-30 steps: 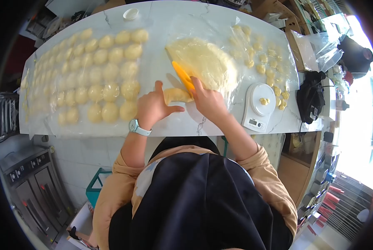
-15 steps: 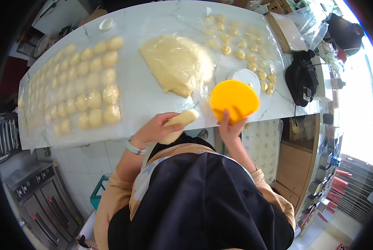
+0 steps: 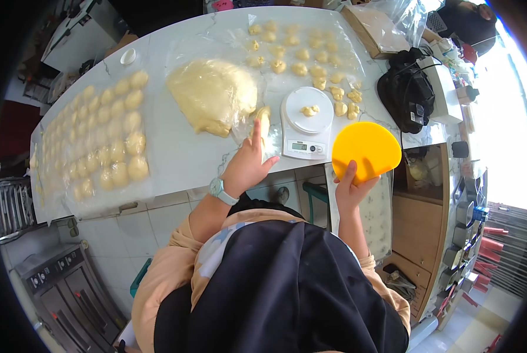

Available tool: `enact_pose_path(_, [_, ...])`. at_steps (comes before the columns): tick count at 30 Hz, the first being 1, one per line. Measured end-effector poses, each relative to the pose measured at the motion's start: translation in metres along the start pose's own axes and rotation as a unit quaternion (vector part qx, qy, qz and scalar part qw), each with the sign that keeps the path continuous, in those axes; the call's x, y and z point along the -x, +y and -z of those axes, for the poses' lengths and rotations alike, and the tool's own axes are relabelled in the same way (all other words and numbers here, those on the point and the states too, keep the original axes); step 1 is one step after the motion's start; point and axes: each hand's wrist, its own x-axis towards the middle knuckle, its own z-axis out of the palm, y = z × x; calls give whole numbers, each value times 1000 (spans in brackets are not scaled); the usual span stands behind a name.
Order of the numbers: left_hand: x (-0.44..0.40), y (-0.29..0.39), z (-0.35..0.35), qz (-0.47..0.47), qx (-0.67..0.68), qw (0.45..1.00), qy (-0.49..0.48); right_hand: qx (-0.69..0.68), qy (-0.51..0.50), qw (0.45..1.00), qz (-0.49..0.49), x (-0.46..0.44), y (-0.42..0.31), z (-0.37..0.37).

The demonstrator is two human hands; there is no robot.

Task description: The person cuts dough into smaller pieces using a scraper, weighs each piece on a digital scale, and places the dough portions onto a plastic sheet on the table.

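My left hand (image 3: pixel 247 169) reaches over the table edge with its index finger and thumb apart. Its index fingertip meets a strip of dough (image 3: pixel 264 120) lying on the marble, partly hidden by the hand. A yellow dough scraper (image 3: pixel 368 152) is gripped at its lower edge by my right hand (image 3: pixel 354 193), raised at the front of the table. Between the hands stands a white kitchen scale (image 3: pixel 291 132) with small dough bits (image 3: pixel 309 110) on its round plate. Left of the strip, a large dough mass (image 3: pixel 210 94) rests under clear plastic.
Rows of dough balls (image 3: pixel 117 152) lie under plastic on the left. Small dough pieces (image 3: pixel 299 69) spread across the back right, some under plastic. A white cup (image 3: pixel 128 56) sits at the back left. A black bag (image 3: pixel 406 94) and a cardboard box (image 3: pixel 374 32) occupy the right end.
My left hand has moved forward and set the dough strip on the table, its fingers now extended. The scraper has moved right, uncovering the scale. The view has shifted.
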Motion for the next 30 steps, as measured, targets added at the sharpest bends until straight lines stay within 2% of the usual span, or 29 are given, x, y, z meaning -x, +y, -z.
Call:
enact_pose_path(3, [0,38,20,18,-104,994,11,-7,22,1000,7,-3,-4,7])
enact_pose_path(6, [-52,34,14,-155,-160,957,184,-16,32,999,10,-5,-1,13])
enact_pose_path(8, [-109,12,2,-185,-91,974,99,-11,32,999,10,-5,-1,18])
enact_pose_path(9, [-123,0,0,-118,-217,957,150,-3,32,999,13,-5,-2,19])
enact_pose_path(10, [-132,-9,3,-48,-337,919,200,4,31,999,18,-7,-3,20])
enact_pose_path(11, [-139,-23,12,-8,-334,910,245,-7,37,999,23,-9,-6,20])
enact_pose_path(13, [-140,-40,47,90,-291,921,243,-25,51,998,25,-9,-11,22])
enact_pose_path(15, [-153,-89,76,100,-230,938,241,-14,62,998,10,-7,-6,26])
enact_pose_path(17, [-148,-132,104,91,56,955,276,-2,58,998,0,-5,0,28])
enact_pose_path(19, [-148,-188,134,100,-64,950,291,13,40,999,-4,-5,2,28])
enact_pose_path(20, [-146,-223,139,92,27,946,309,4,50,999,-6,-5,0,24])
enact_pose_path(24, [-121,-226,131,52,308,885,346,-15,64,998,-13,-2,-9,9])
enact_pose_path(28, [-94,-140,73,49,410,799,437,12,35,999,12,-3,-10,0])
enact_pose_path(30, [-68,-115,39,25,417,795,439,30,41,998,41,-8,-12,-4])
